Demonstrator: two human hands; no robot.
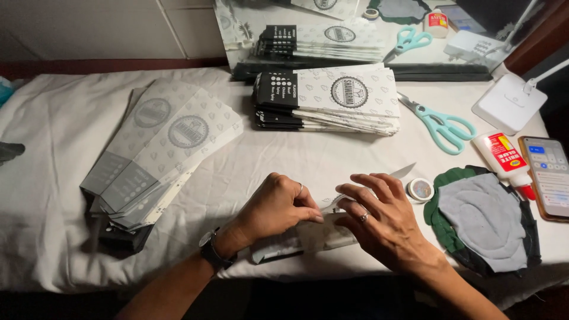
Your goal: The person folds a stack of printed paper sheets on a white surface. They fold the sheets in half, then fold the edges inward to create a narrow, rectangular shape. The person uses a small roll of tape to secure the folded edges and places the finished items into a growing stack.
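Note:
My left hand and my right hand press down side by side on a flat white printed paper bag near the table's front edge. The left hand's fingers are curled over the bag's fold. The right hand lies flat with its fingers spread on the paper. The bag's far end pokes out beyond the right fingers. A watch sits on my left wrist, and each hand wears a ring.
A neat stack of printed bags lies at the back centre, a fanned pile of folded bags at left. Right side: teal scissors, glue bottle, phone, tape roll, grey and green cloths, white lamp base. A mirror leans behind.

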